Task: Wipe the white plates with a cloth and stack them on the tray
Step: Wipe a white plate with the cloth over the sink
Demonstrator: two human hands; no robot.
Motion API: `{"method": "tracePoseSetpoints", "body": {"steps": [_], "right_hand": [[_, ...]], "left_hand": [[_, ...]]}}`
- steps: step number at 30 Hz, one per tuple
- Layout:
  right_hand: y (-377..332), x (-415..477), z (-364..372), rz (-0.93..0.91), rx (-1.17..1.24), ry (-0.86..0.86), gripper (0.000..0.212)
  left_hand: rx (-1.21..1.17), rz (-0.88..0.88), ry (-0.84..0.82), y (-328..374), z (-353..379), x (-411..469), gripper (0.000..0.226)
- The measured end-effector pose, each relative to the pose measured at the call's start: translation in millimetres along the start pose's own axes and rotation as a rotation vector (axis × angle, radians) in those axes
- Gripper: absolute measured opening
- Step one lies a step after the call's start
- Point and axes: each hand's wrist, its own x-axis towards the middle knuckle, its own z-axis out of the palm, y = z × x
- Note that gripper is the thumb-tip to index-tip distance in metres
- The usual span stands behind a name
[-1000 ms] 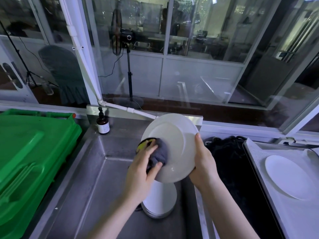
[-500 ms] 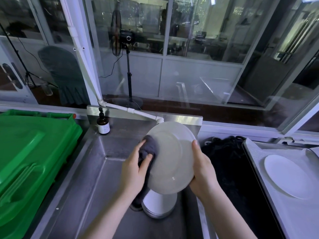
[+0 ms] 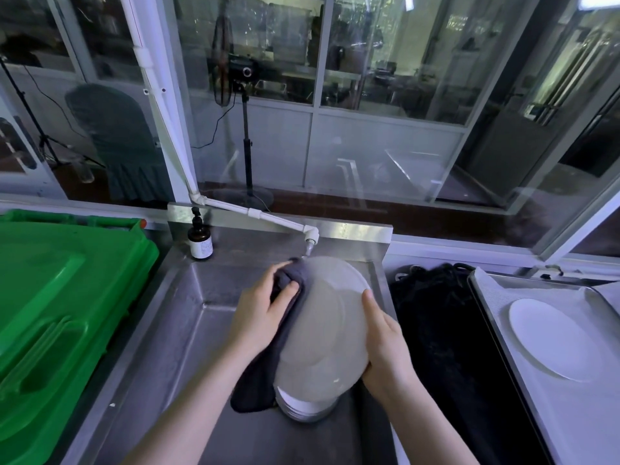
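1. The left hand [image 3: 261, 317] has its fingers [image 3: 285, 292] clenched around the dark cloth [image 3: 265, 370], pressing it against the 9 o'clock rim of the held plate [image 3: 325, 330].
2. The right hand [image 3: 385, 350] grasps the 3 o'clock rim, thumb on the face.
3. The held plate is tilted over the sink [image 3: 188, 330], directly above the plate stack [image 3: 303, 409].
4. The tray [image 3: 550, 417], at 3 o'clock, carries one flat plate [image 3: 553, 340].
5. The green bin [image 3: 60, 313] stands at 9 o'clock and the brown bottle [image 3: 200, 241] at 11 o'clock.

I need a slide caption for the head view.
Over the sink, left hand presses grey cloth on white plate held by right hand.
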Motion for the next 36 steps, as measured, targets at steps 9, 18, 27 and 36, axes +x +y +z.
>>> {"method": "tracePoseSetpoints", "body": {"steps": [9, 18, 27, 36], "right_hand": [[-5, 9, 13, -0.026, 0.019, 0.161, 0.039], [11, -2, 15, -0.236, -0.567, -0.096, 0.028], [28, -29, -1, -0.776, -1.417, -0.498, 0.047], [22, -33, -56, -0.598, -1.499, -0.394, 0.072]], "left_hand": [[-0.182, -0.385, 0.173, -17, 16, -71, 0.013], [-0.556, -0.708, -0.014, -26, -11, -37, 0.022], [-0.718, -1.013, -0.303, -26, -30, -29, 0.057], [-0.632, -0.830, -0.273, -15, 0, -32, 0.008]]}}
